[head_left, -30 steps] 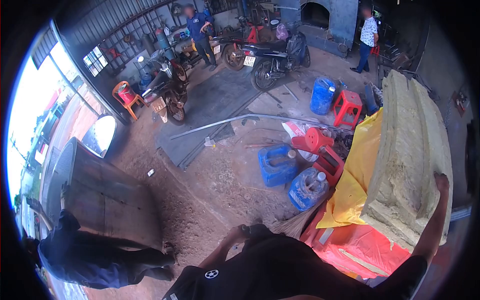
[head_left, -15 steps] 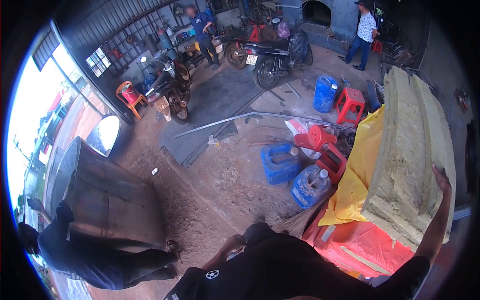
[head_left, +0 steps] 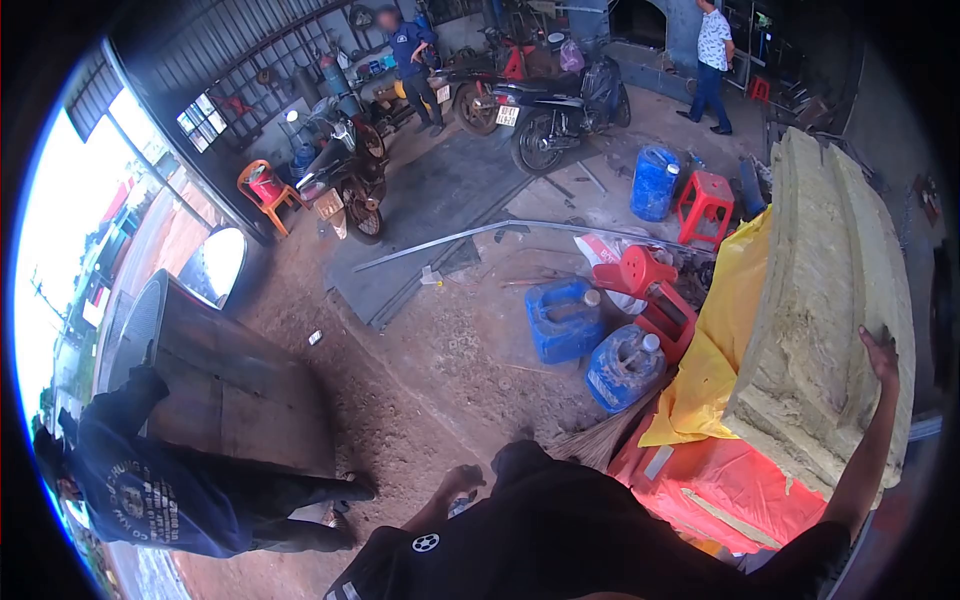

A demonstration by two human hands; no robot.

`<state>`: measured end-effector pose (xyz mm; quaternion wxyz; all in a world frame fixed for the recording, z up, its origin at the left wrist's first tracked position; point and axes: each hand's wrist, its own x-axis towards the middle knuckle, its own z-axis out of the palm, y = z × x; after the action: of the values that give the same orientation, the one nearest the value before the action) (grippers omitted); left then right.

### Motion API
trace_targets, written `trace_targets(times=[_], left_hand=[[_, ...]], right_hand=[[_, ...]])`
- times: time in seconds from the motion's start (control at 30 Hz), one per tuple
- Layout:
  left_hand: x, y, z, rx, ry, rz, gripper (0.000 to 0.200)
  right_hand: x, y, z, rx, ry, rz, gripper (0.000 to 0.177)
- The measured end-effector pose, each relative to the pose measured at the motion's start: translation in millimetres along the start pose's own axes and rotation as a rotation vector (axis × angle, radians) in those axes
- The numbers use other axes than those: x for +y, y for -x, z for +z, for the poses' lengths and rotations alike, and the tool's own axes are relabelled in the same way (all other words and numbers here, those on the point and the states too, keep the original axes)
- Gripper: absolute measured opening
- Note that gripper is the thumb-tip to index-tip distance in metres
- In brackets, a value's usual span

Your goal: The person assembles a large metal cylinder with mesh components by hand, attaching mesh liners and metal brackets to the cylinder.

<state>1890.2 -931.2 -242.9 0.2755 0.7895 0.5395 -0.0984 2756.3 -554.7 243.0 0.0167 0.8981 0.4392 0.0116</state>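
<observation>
My right hand (head_left: 880, 354) lies with fingers apart against the side of a stack of thick yellowish fibrous slabs (head_left: 815, 300). The slabs stand on edge over a yellow sheet (head_left: 715, 345) and red-wrapped bundles (head_left: 715, 485). Low in the middle of the view, my left hand (head_left: 462, 480) is curled near my dark shirt; whether anything lies inside it cannot be made out. A straw broom (head_left: 600, 440) rests beside the red wrapping.
Blue jugs (head_left: 565, 320) and red stools (head_left: 707, 205) stand ahead. A co-worker (head_left: 160, 480) bends beside a large metal cylinder (head_left: 235, 385) at left. Motorbikes (head_left: 560, 115), two standing people and a long metal strip (head_left: 440, 245) are farther off.
The co-worker at left has turned, showing the printed back of the shirt. The person at far right has stepped a little left. My left hand has shifted slightly left; my right hand stays on the slabs.
</observation>
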Motion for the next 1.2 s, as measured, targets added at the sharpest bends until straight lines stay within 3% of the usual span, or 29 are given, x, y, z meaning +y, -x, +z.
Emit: trace_targets(times=[0.17, 0.23, 0.27, 0.3, 0.37, 0.43, 0.47, 0.5, 0.57, 0.63, 0.7, 0.83, 0.97, 1.07, 1.2], left_hand=[[-1, -7, 7, 0.011, 0.003, 0.020, 0.026], [1, -14, 0, -0.033, 0.128, -0.124, 0.025], [1, -14, -2, 0.011, 0.119, -0.106, 0.028], [-15, -21, 24, 0.059, 0.243, -0.147, 0.034], [-20, -22, 38, 0.146, 0.133, -0.125, 0.024], [-13, -26, 32, 0.058, 0.297, -0.312, 0.029], [3, -25, 10, -0.011, 0.390, -0.496, 0.037], [3, -23, 12, 0.065, 0.372, -0.437, 0.044], [23, -13, -23, 0.009, 0.411, -0.487, 0.043], [28, -14, -28, 0.006, 0.403, -0.500, 0.042], [31, -14, -32, 0.001, 0.461, -0.539, 0.042], [39, -4, -35, 0.142, 0.645, -0.739, 0.053], [41, 2, 0, 0.303, 0.836, -0.866, 0.041], [57, 31, -15, 0.208, 0.890, -0.887, 0.039], [78, 74, -3, 0.306, 1.035, -0.973, 0.041]], right_hand=[[23, -28, 15, 0.026, -0.069, -0.127, 0.111], [37, -37, 12, -0.028, -0.238, -0.247, 0.104], [40, -32, 8, 0.009, -0.218, -0.241, 0.099], [37, -15, 1, 0.047, -0.199, -0.241, 0.094], [-1, 60, -26, 0.243, -0.237, -0.363, 0.078], [-47, 154, -48, 0.342, -0.458, -0.522, 0.064], [-69, 196, -51, 0.355, -0.519, -0.575, 0.060], [-87, 233, -48, 0.365, -0.579, -0.626, 0.056], [-115, 289, -24, 0.267, -0.773, -0.850, 0.051], [-143, 326, 14, -0.096, -0.970, -1.002, 0.047], [-185, 357, 60, -0.386, -1.055, -0.944, 0.045], [-237, 388, 147, -0.546, -0.824, -1.052, 0.043], [-264, 403, 200, -0.766, -0.705, -1.082, 0.048], [-280, 400, 251, -0.867, -0.657, -1.187, 0.049], [-305, 401, 285, -0.936, -0.508, -1.182, 0.048]])
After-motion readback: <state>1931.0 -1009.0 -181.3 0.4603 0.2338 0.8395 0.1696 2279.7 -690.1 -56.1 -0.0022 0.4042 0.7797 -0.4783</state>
